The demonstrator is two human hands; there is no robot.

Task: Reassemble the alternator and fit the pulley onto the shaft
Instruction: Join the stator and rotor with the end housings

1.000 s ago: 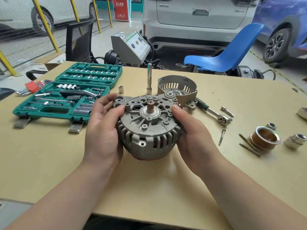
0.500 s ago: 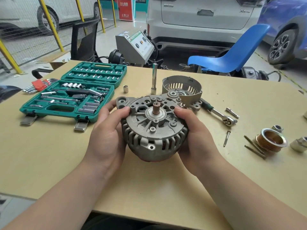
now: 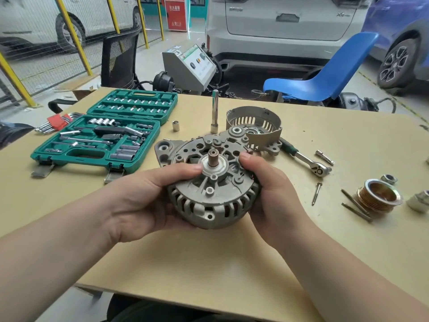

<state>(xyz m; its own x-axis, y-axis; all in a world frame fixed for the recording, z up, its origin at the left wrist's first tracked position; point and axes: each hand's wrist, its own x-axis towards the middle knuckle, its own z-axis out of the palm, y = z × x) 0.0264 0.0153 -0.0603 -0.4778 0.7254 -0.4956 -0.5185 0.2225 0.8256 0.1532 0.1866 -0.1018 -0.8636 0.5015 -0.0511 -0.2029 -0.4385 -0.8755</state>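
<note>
Left hand (image 3: 141, 205) and right hand (image 3: 271, 194) grip alternator (image 3: 213, 187) above table (image 3: 209, 263), thumbs on top; pulley (image 3: 378, 198) far right.

Both bare arms reach forward. The left hand (image 3: 139, 205) and the right hand (image 3: 276, 194) face each other, thumbs on top, fingers curled around what they hold.

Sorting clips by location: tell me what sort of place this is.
Probably a car repair workshop or training bay: parked cars behind the table, an open socket set, and a part-dismantled alternator in hand.
</note>
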